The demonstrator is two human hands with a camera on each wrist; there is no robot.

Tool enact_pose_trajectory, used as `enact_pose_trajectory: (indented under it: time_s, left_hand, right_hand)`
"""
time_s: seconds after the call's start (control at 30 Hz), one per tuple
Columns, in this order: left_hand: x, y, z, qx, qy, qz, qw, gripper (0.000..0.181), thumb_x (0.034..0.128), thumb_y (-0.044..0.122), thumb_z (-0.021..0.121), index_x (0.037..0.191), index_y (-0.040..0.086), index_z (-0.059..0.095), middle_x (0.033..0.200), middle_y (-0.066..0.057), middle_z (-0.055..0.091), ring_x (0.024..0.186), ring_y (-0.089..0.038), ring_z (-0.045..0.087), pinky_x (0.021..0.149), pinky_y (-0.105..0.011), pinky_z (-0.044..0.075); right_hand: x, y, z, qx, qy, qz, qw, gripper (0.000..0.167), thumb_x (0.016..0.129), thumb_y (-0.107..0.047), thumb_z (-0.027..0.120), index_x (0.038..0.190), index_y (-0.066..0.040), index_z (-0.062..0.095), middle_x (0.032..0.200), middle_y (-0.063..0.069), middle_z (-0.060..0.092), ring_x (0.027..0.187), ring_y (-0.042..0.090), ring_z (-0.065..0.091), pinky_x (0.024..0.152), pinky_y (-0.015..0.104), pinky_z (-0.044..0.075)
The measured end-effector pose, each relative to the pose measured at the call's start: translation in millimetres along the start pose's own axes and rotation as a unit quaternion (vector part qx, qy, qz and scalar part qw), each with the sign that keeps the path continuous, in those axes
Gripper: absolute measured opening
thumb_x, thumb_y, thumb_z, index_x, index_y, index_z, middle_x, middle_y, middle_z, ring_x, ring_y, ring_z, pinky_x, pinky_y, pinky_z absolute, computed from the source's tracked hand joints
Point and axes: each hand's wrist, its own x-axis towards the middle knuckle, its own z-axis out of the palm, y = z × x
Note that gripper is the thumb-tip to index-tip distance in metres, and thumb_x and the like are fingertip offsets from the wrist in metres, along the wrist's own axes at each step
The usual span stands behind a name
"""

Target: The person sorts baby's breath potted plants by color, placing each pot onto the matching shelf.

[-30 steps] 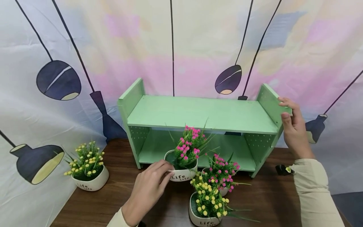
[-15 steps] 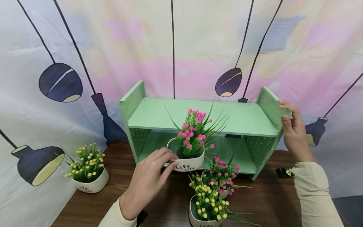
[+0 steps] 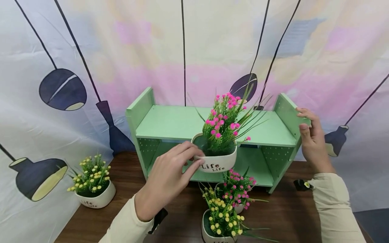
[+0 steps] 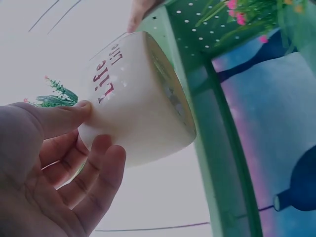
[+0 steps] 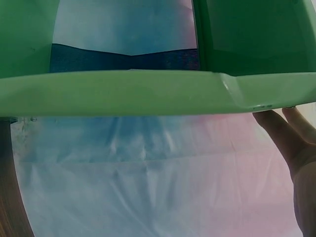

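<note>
Left hand point(image 3: 168, 177) pinching rim of white pink-flowered pot point(image 3: 221, 162), thumb outside; pot held just right of those fingers, roughly upright, long side running rightward from them. Green shelf point(image 3: 170, 121) lies beyond fingers, pot overlapping its upper front edge in head view, touching or not can't tell. Left arm reaches forward-right; right hand point(image 3: 314, 143), farther right, grips shelf's side panel point(image 3: 288, 114)

Long cream sleeves point(image 3: 332, 202), wrinkled on the right, are worn with small black devices point(image 3: 158, 220).
</note>
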Motion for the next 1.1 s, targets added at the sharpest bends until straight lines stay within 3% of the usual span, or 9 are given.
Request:
enact_pose_trajectory:
  time_s: [0.2, 0.43, 0.73, 0.9, 1.1]
  left_hand:
    - [21.9, 5.2, 0.9, -0.022, 0.008, 0.015, 0.9996, 0.005, 0.0986, 0.017, 0.078, 0.103, 0.015, 0.076, 0.103, 0.007, 0.068, 0.079, -0.003, 0.061, 0.062, -0.022, 0.051]
    - [49.8, 10.4, 12.9, -0.041, -0.001, 0.024, 0.9989, 0.007, 0.0997, 0.014, 0.076, 0.105, 0.01, 0.076, 0.103, 0.003, 0.067, 0.084, -0.007, 0.063, 0.07, -0.024, 0.056]
    - [77.0, 6.5, 30.6, -0.049, -0.008, -0.003, 0.9988, 0.008, 0.0997, 0.016, 0.076, 0.106, 0.011, 0.077, 0.105, 0.002, 0.07, 0.095, -0.015, 0.06, 0.081, -0.027, 0.054]
    - [89.7, 1.6, 42.1, -0.018, -0.007, -0.019, 0.9996, 0.009, 0.1008, 0.021, 0.075, 0.106, 0.014, 0.078, 0.108, 0.003, 0.073, 0.1, -0.02, 0.059, 0.083, -0.033, 0.053]
    - [99.1, -1.6, 50.1, 0.001, -0.008, -0.032, 0.9995, 0.011, 0.1014, 0.022, 0.074, 0.108, 0.014, 0.078, 0.11, 0.002, 0.074, 0.106, -0.022, 0.067, 0.088, -0.04, 0.056]
  right_hand:
    - [1.3, 1, 4, 0.005, -0.003, -0.011, 0.9999, 0.04, 0.116, -0.02, 0.039, 0.146, 0.006, 0.043, 0.164, 0.005, 0.041, 0.158, 0.021, 0.026, 0.102, 0.028, 0.029]
    - [0.0, 0, 0, 0.004, 0.011, -0.011, 0.9999, 0.038, 0.116, -0.017, 0.039, 0.146, 0.005, 0.044, 0.163, 0.006, 0.042, 0.157, 0.019, 0.028, 0.101, 0.027, 0.028]
    - [-1.1, -3, 0, 0.005, 0.003, 0.006, 1.0, 0.036, 0.115, -0.012, 0.038, 0.147, 0.005, 0.042, 0.165, 0.005, 0.039, 0.16, 0.019, 0.022, 0.11, 0.027, 0.031]
    - [-2.7, -4, 0, 0.006, 0.0, -0.005, 1.0, 0.037, 0.115, -0.011, 0.037, 0.147, 0.006, 0.041, 0.165, 0.006, 0.038, 0.159, 0.018, 0.023, 0.111, 0.028, 0.027]
    - [-1.5, -4, 1, -0.001, 0.0, -0.001, 1.0, 0.037, 0.116, -0.012, 0.037, 0.148, 0.005, 0.041, 0.165, 0.005, 0.038, 0.158, 0.017, 0.023, 0.108, 0.028, 0.027]
